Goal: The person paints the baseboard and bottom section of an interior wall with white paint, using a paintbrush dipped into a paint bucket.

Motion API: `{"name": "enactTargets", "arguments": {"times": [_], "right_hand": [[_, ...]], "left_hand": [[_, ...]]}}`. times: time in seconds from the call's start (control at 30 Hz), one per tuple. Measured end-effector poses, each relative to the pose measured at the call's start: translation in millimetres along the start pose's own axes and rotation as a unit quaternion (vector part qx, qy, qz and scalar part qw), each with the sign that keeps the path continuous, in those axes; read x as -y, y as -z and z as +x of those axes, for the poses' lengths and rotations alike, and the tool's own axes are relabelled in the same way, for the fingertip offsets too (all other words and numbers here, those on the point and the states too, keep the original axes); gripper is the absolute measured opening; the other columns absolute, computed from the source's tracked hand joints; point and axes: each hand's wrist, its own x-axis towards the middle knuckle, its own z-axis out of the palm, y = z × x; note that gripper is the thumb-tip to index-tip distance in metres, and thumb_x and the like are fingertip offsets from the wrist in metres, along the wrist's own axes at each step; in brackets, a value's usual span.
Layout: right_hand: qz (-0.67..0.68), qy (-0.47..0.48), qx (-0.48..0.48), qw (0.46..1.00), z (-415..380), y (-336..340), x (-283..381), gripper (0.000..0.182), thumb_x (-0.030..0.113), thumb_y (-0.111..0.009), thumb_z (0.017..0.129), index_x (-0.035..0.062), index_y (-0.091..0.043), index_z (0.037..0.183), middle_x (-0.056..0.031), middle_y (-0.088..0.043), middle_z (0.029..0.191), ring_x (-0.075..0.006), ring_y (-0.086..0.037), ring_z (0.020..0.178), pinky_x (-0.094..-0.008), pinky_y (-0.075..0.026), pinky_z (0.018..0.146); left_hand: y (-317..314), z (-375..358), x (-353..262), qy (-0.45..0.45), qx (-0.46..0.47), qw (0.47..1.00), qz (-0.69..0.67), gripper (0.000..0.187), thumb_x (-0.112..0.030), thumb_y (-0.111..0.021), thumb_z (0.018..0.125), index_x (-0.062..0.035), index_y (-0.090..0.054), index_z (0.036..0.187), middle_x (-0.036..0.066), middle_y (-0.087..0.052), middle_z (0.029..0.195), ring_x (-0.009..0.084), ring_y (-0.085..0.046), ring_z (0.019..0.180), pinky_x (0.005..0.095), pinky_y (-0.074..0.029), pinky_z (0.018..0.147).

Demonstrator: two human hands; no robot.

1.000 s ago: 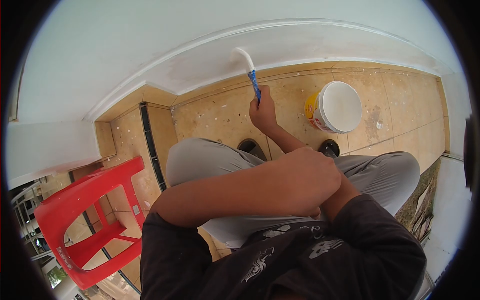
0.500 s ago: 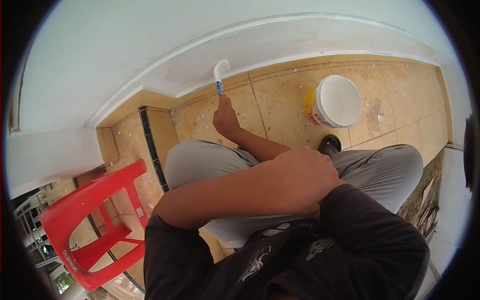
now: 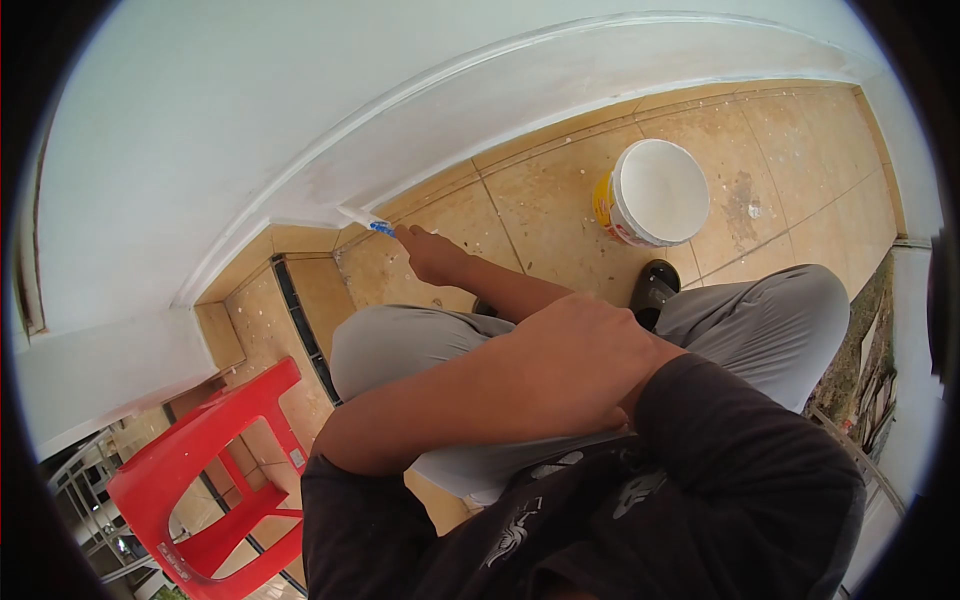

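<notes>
My right hand [image 3: 432,256] reaches out to the left, closed around the blue handle of a paintbrush [image 3: 381,228]. The brush's white head meets the bottom of the white wall [image 3: 310,200], just above the tile skirting, close to the corner. My left arm crosses over the right one. My left hand [image 3: 600,345] is closed over my right arm near the elbow, its fingertips mostly hidden beneath. To the right of the brush, a white bucket [image 3: 652,195] with a yellow label stands on the floor, its inside coated white.
A red plastic stool [image 3: 215,480] stands at lower left, beside a step with a dark edge strip [image 3: 305,325]. Beige floor tiles [image 3: 560,200] carry white specks and stains. My bent knees [image 3: 400,345] and a dark shoe [image 3: 656,290] are below the bucket.
My right hand has moved left and down along the wall base with the paintbrush, which now points left rather than up. My left hand keeps its place on the right arm. The view has shifted slightly.
</notes>
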Motion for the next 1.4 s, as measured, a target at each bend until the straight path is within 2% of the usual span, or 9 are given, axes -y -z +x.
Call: {"name": "enactTargets", "arguments": {"times": [0.27,0.37,0.57,0.77,0.93,1.03,1.17,1.3,1.4], "right_hand": [[-0.024,-0.043,-0.27,0.962,-42.0,62.5,-89.4,0.026,-0.004,-0.048,0.08,0.0019,-0.043,0.105,-0.0268,-0.051,0.089,-0.047,-0.053,0.083,-0.0524,-0.041,0.072],[-0.06,-0.071,-0.366,0.926,-66.7,79.9,-118.7,0.027,-0.002,-0.048,0.081,0.0006,-0.041,0.107,-0.0262,-0.049,0.094,-0.0474,-0.051,0.088,-0.055,-0.041,0.074],[-0.079,-0.128,-0.521,0.84,-63.7,94.3,-124.7,0.026,-0.002,-0.047,0.081,-0.0038,-0.04,0.106,-0.0279,-0.045,0.095,-0.0479,-0.046,0.089,-0.0539,-0.037,0.076],[0.008,-0.074,-0.367,0.927,-30.7,33.6,-73.5,0.029,-0.005,-0.047,0.079,-0.0023,-0.037,0.106,-0.0293,-0.047,0.095,-0.0484,-0.051,0.083,-0.0546,-0.04,0.073],[0.015,-0.033,-0.067,0.997,-42.5,23.0,-33.4,0.033,0.0,-0.048,0.083,0.0006,-0.037,0.115,-0.0268,-0.049,0.102,-0.0451,-0.055,0.086,-0.0553,-0.043,0.073],[-0.033,-0.012,0.029,0.999,-46.5,41.9,-18.9,0.04,0.0,-0.042,0.086,0.0035,-0.038,0.126,-0.0255,-0.051,0.108,-0.042,-0.059,0.089,-0.0509,-0.047,0.077],[-0.049,-0.004,0.027,0.998,-58.1,99.4,-29.2,0.032,0.002,-0.043,0.088,0.0013,-0.041,0.12,-0.0247,-0.056,0.101,-0.0428,-0.058,0.088,-0.0502,-0.045,0.077],[-0.101,0.015,0.017,0.995,-106.2,245.5,-17.3,0.018,0.013,-0.053,0.091,0.001,-0.05,0.105,-0.0217,-0.061,0.09,-0.0395,-0.058,0.085,-0.0458,-0.044,0.073],[-0.139,-0.075,0.038,0.987,-161.2,342.0,9.4,0.016,0.016,-0.055,0.091,0.002,-0.056,0.099,-0.0137,-0.063,0.078,-0.0259,-0.061,0.075,-0.0386,-0.045,0.067]], "left_hand": [[1.9,-6.9,-5.1,0.012,0.013,0.999,0.034,0.033,-0.027,-0.075,0.075,0.0016,-0.064,0.089,0.016,-0.064,0.085,0.033,-0.062,0.09,0.0419,-0.048,0.083],[0.1,-3.0,-8.1,0.027,0.051,0.998,0.037,0.033,-0.026,-0.075,0.075,0.0017,-0.063,0.088,0.017,-0.064,0.087,0.0327,-0.062,0.091,0.0419,-0.048,0.083],[-3.9,0.2,-14.2,0.003,0.011,0.999,0.035,0.032,-0.026,-0.075,0.075,0.0015,-0.064,0.089,0.017,-0.064,0.087,0.0331,-0.062,0.091,0.0421,-0.049,0.082],[1.0,13.3,-21.7,0.03,0.075,0.995,0.061,0.035,-0.028,-0.076,0.074,0.0006,-0.065,0.09,0.016,-0.065,0.089,0.0337,-0.062,0.09,0.0426,-0.05,0.082],[-1.9,16.0,-16.1,0.023,0.054,0.997,0.05,0.033,-0.028,-0.075,0.075,-0.0011,-0.065,0.091,0.015,-0.066,0.089,0.0336,-0.062,0.091,0.042,-0.049,0.083],[-1.0,16.5,-12.8,0.033,0.068,0.996,0.051,0.033,-0.029,-0.075,0.075,-0.0019,-0.064,0.092,0.014,-0.066,0.091,0.033,-0.061,0.092,0.0414,-0.048,0.083],[-2.7,10.8,-12.4,0.01,0.035,0.998,0.046,0.034,-0.031,-0.074,0.076,-0.0026,-0.064,0.092,0.013,-0.066,0.091,0.0322,-0.061,0.093,0.0412,-0.047,0.083],[-1.0,5.6,-19.0,0.01,0.051,0.998,0.047,0.035,-0.033,-0.074,0.077,-0.0038,-0.064,0.093,0.012,-0.065,0.088,0.0319,-0.06,0.092,0.0413,-0.046,0.084],[0.9,3.9,-15.6,0.004,0.047,0.998,0.038,0.035,-0.034,-0.074,0.077,-0.0043,-0.064,0.094,0.012,-0.064,0.089,0.0318,-0.06,0.093,0.0414,-0.045,0.084]]}}
